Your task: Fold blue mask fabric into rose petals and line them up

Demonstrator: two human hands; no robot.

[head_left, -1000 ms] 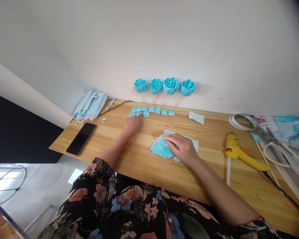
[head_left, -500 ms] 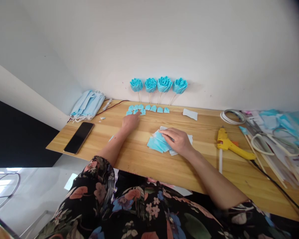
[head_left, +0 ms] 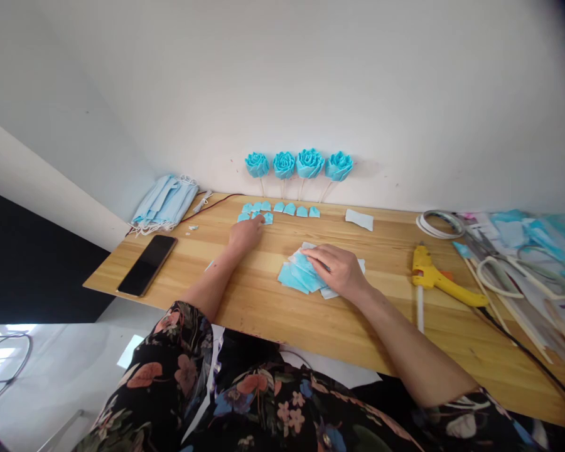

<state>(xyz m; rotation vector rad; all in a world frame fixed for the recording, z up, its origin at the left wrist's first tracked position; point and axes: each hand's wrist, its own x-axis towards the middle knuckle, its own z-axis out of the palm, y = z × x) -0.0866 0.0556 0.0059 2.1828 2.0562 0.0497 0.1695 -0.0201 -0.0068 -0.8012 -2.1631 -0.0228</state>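
My left hand (head_left: 245, 233) reaches forward on the wooden table (head_left: 263, 307), its fingertips touching the near left end of a row of small blue cut pieces (head_left: 282, 209). Its fingers look loosely stretched out. My right hand (head_left: 335, 269) lies flat, fingers spread, on a pile of blue and white mask sheets (head_left: 297, 275) in the middle of the table. Behind the row, several blue fabric roses on sticks (head_left: 297, 164) lean against the white wall.
A stack of blue face masks (head_left: 166, 198) and a black phone (head_left: 147, 265) lie at the left. A white scrap (head_left: 358, 220) lies behind the pile. At the right are a yellow glue gun (head_left: 437, 280), tape rolls (head_left: 437, 223), scissors (head_left: 513, 276) and sticks.
Both hands have stayed nearly in place; the left fingertips shifted slightly along the row's end. The view has drifted a little to the right and down.
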